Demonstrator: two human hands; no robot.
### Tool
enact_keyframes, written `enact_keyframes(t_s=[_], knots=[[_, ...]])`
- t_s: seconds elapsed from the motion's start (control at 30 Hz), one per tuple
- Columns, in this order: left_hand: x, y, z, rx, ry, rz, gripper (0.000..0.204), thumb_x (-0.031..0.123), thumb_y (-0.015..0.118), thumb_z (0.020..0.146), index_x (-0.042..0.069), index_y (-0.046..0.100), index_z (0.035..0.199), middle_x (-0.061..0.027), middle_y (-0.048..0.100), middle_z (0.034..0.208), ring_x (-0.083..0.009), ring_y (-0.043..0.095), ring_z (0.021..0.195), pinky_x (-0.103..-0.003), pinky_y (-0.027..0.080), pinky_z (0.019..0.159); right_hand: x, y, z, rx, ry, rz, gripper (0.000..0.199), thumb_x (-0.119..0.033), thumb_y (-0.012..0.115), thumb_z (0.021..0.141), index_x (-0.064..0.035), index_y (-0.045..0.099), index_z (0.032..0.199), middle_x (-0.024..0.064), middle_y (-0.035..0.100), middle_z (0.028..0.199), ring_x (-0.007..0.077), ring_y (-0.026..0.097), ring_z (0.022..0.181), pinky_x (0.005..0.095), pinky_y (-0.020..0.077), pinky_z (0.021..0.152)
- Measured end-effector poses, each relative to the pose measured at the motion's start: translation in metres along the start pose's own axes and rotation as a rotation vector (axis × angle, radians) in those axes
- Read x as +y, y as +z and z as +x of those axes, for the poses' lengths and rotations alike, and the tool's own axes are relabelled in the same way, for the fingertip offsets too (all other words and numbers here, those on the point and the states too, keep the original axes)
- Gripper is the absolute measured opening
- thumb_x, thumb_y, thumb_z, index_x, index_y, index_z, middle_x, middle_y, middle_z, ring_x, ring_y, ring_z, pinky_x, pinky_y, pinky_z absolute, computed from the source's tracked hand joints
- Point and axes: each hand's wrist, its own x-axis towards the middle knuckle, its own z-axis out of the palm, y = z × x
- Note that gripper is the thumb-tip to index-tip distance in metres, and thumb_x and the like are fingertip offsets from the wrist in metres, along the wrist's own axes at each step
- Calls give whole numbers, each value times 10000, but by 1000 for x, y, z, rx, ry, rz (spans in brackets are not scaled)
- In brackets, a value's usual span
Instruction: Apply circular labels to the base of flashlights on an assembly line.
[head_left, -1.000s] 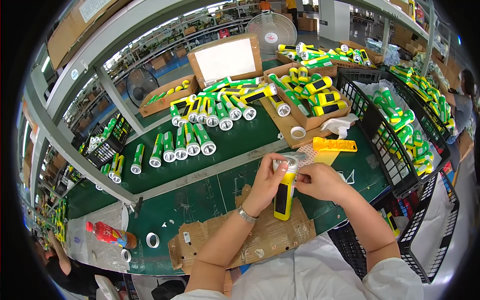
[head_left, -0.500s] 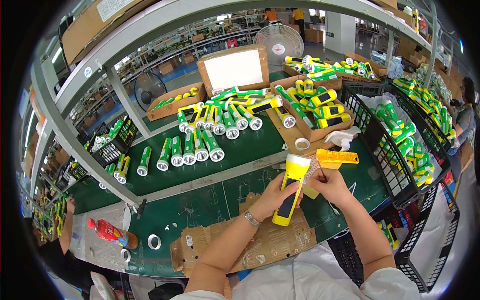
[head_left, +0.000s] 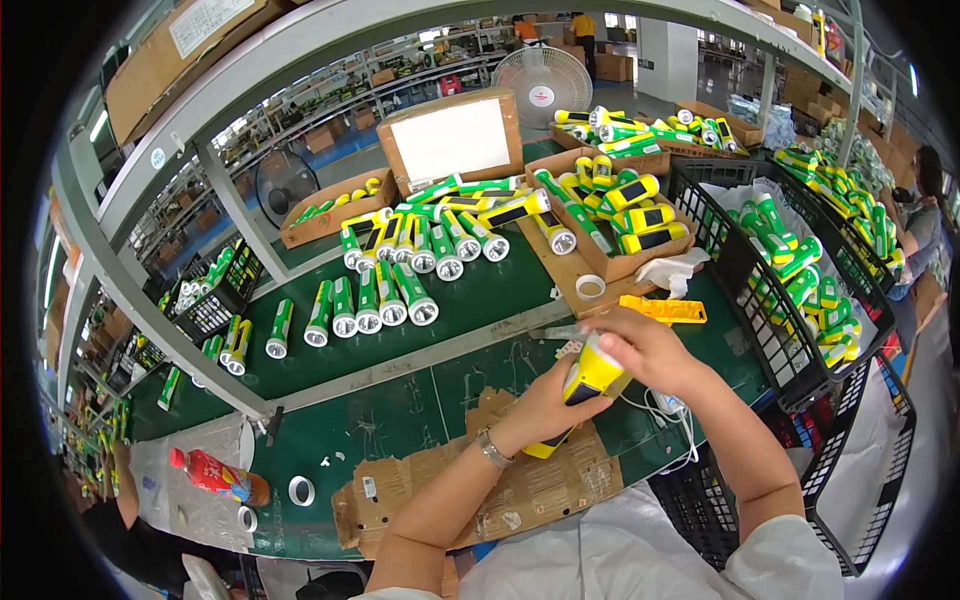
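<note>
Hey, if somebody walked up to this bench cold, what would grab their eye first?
Probably the yellow flashlight at the centre, gripped by the left hand from below while the right hand covers its head. Behind it, rows of green and white flashlights lie on the dark green table. To the right, a black crate is heaped with more green ones.

yellow flashlight [head_left: 585, 385] lowered toward table, right hand [head_left: 650, 345] now covering its head
</note>
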Motion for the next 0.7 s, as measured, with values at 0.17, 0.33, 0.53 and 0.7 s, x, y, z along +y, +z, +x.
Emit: enact_keyframes(t_s=[0.17,0.33,0.53,0.7], knots=[[17,-1,5,-21,-189,369,612,367,664,724,-7,403,1132,-211,610,857,-369,607,766,-381,485,663,14,8,1,-108,101,-325,289,-244,412,872,-19,576,951,160,589,911,314,569,861,356,446,766],[4,-2,11,-100,-289,643,569,360,659,730,-2,409,1091,-213,609,793,-367,605,735,-385,484,636,46,26,5,-137,402,-229,329,-246,366,881,-2,573,955,183,588,926,305,571,871,347,439,787],[-11,-2,16,-19,-158,587,548,434,574,806,-3,417,1096,-182,599,802,-311,620,709,-384,513,615,68,21,3,44,155,-44,367,-360,428,880,-20,551,939,131,601,804,257,586,683,324,451,628],[-29,-24,18,187,-399,-990,570,527,294,908,29,480,1113,-84,572,770,-202,581,758,-370,496,776,38,31,-27,64,615,277,382,-373,406,923,-25,538,1008,12,504,715,51,373,438,196,269,386]])
